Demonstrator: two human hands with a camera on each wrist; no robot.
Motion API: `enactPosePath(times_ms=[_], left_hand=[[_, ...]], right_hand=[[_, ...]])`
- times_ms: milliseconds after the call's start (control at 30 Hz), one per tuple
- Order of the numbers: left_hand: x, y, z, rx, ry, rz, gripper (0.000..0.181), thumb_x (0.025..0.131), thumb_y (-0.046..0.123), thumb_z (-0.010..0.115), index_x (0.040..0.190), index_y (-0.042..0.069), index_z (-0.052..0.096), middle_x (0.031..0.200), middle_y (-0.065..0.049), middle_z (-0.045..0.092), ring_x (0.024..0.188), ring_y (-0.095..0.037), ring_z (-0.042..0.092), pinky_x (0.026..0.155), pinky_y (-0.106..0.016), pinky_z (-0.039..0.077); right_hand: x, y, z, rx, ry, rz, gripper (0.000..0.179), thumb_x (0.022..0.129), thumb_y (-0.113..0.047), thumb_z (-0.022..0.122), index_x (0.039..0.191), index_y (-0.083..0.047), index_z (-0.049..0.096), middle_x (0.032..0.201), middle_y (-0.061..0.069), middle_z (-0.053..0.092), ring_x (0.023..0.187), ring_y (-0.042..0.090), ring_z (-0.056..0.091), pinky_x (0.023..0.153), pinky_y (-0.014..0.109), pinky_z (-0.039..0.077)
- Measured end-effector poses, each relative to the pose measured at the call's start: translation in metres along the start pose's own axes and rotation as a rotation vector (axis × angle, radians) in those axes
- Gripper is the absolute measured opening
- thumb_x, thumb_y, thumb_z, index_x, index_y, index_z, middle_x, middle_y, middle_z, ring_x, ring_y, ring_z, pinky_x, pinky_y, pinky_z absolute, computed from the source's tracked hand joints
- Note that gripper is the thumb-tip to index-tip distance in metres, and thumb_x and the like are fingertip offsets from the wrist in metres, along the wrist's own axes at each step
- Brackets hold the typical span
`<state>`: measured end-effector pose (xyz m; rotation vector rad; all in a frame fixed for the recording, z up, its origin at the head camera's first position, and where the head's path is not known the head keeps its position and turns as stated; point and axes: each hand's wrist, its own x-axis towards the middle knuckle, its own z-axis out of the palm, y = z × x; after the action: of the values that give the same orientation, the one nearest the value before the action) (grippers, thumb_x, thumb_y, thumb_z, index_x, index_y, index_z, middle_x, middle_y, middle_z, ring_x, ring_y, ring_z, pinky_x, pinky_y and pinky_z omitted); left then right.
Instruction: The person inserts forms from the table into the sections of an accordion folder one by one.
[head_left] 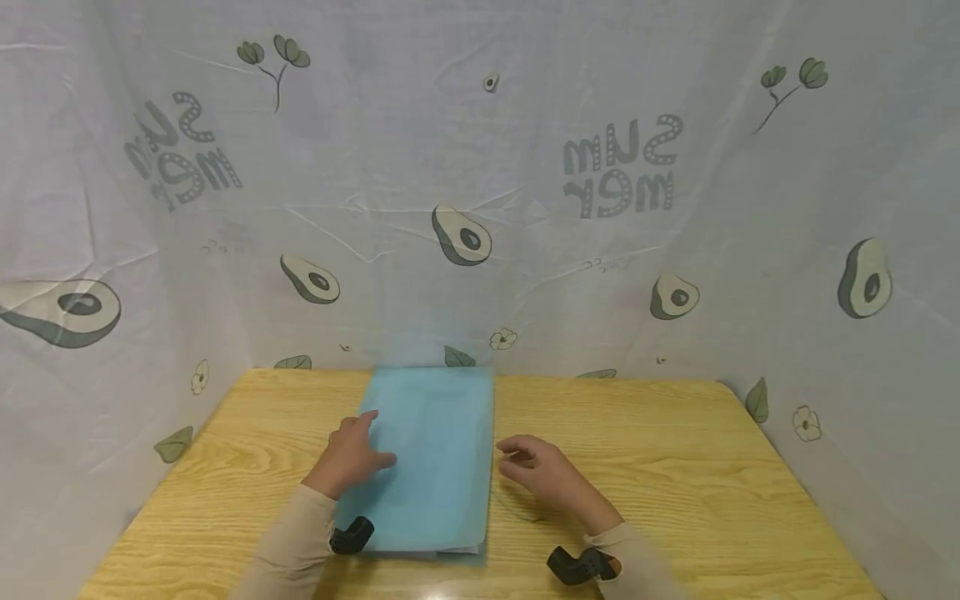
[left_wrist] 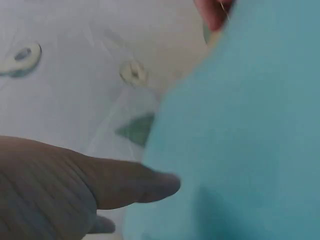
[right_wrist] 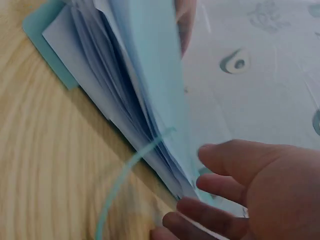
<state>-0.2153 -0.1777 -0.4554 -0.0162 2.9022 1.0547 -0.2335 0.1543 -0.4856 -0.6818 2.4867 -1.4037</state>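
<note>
A light blue folder (head_left: 431, 458) lies on the wooden table in the head view. White papers (right_wrist: 102, 65) show in layers between its covers in the right wrist view. A thin green cord (right_wrist: 117, 187) loops out from its right side. My left hand (head_left: 350, 458) is over the folder's left part, thumb and fingers spread, with the thumb (left_wrist: 145, 186) extended over the blue cover. Just beyond the right edge my right hand (head_left: 543, 473) hovers with fingers loosely bent and nothing between them. The cord runs past below that hand.
The wooden table (head_left: 637, 450) extends on both sides of the folder. A pale curtain (head_left: 525, 300) printed with avocados and leaves hangs around its back and sides. A black wrist mount (head_left: 581, 567) sits on my right wrist, another (head_left: 351, 536) on my left.
</note>
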Motion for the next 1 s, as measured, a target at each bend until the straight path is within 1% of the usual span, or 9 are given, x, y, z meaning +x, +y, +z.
enactPosePath(times_ms=[100,167,267,433,567,667,833,900,1000], left_hand=[[0.004,-0.014,0.002,0.105,-0.015,-0.060,0.093,0.080,0.029,0.088,0.149,-0.011,0.041,0.140,-0.040,0.045,0.126,-0.057,0.046,0.099,-0.065,0.045],[0.006,-0.018,0.005,0.137,-0.025,-0.056,0.093,0.076,0.032,0.090,0.146,-0.011,0.046,0.137,-0.040,0.047,0.123,-0.056,0.046,0.097,-0.066,0.045],[0.005,-0.016,0.013,0.163,-0.026,-0.035,0.088,0.072,0.035,0.093,0.141,-0.006,0.056,0.134,-0.036,0.049,0.119,-0.053,0.048,0.093,-0.064,0.047],[-0.001,-0.002,0.028,0.182,-0.046,-0.006,0.085,0.068,0.038,0.096,0.138,0.002,0.063,0.136,-0.032,0.048,0.120,-0.048,0.047,0.091,-0.062,0.050],[-0.005,0.013,0.040,0.173,-0.062,0.046,0.085,0.066,0.037,0.097,0.137,0.004,0.065,0.140,-0.032,0.046,0.125,-0.049,0.046,0.095,-0.061,0.049],[-0.006,0.023,0.050,0.160,-0.071,0.086,0.084,0.064,0.037,0.098,0.135,0.004,0.066,0.141,-0.031,0.047,0.126,-0.049,0.046,0.098,-0.060,0.048],[-0.008,0.037,0.069,0.135,-0.074,0.140,0.082,0.064,0.037,0.097,0.134,0.006,0.067,0.142,-0.029,0.047,0.127,-0.047,0.047,0.098,-0.058,0.049],[-0.010,0.041,0.072,0.115,-0.077,0.153,0.081,0.065,0.036,0.097,0.133,0.006,0.067,0.143,-0.029,0.047,0.128,-0.047,0.047,0.098,-0.059,0.049],[-0.010,0.041,0.072,0.088,-0.085,0.177,0.075,0.072,0.035,0.093,0.134,0.004,0.066,0.143,-0.029,0.048,0.129,-0.048,0.047,0.099,-0.060,0.048]], right_hand=[[0.003,-0.004,0.007,-0.058,-0.044,-0.012,0.047,0.104,-0.025,0.064,0.143,-0.001,0.057,0.141,0.020,0.057,0.126,0.041,0.057,0.103,0.054,0.049],[0.005,-0.006,0.008,-0.084,-0.038,-0.005,0.052,0.104,-0.029,0.064,0.148,-0.003,0.053,0.144,0.020,0.054,0.129,0.042,0.055,0.104,0.057,0.047],[0.004,-0.005,0.005,-0.119,-0.024,0.002,0.055,0.104,-0.034,0.063,0.150,-0.005,0.052,0.148,0.017,0.052,0.133,0.041,0.052,0.105,0.058,0.045],[-0.003,0.006,-0.007,-0.195,-0.035,-0.008,0.053,0.101,-0.034,0.068,0.141,-0.001,0.060,0.150,0.022,0.049,0.139,0.044,0.046,0.109,0.060,0.041],[-0.016,0.016,-0.022,-0.272,-0.036,0.014,0.054,0.095,-0.029,0.077,0.138,0.001,0.062,0.154,0.028,0.043,0.142,0.051,0.040,0.112,0.063,0.036],[-0.028,0.020,-0.034,-0.314,-0.031,0.021,0.055,0.092,-0.025,0.079,0.137,0.002,0.062,0.152,0.031,0.044,0.140,0.053,0.040,0.111,0.065,0.035],[-0.046,0.029,-0.052,-0.331,-0.025,0.022,0.055,0.092,-0.023,0.080,0.136,0.003,0.061,0.147,0.031,0.049,0.137,0.053,0.044,0.109,0.064,0.037],[-0.049,0.031,-0.056,-0.326,-0.029,0.026,0.054,0.091,-0.022,0.080,0.135,0.004,0.061,0.145,0.030,0.051,0.136,0.052,0.045,0.109,0.064,0.038],[-0.054,0.030,-0.061,-0.310,-0.027,0.053,0.053,0.092,-0.024,0.080,0.134,0.003,0.062,0.142,0.026,0.054,0.133,0.049,0.049,0.107,0.062,0.041]])
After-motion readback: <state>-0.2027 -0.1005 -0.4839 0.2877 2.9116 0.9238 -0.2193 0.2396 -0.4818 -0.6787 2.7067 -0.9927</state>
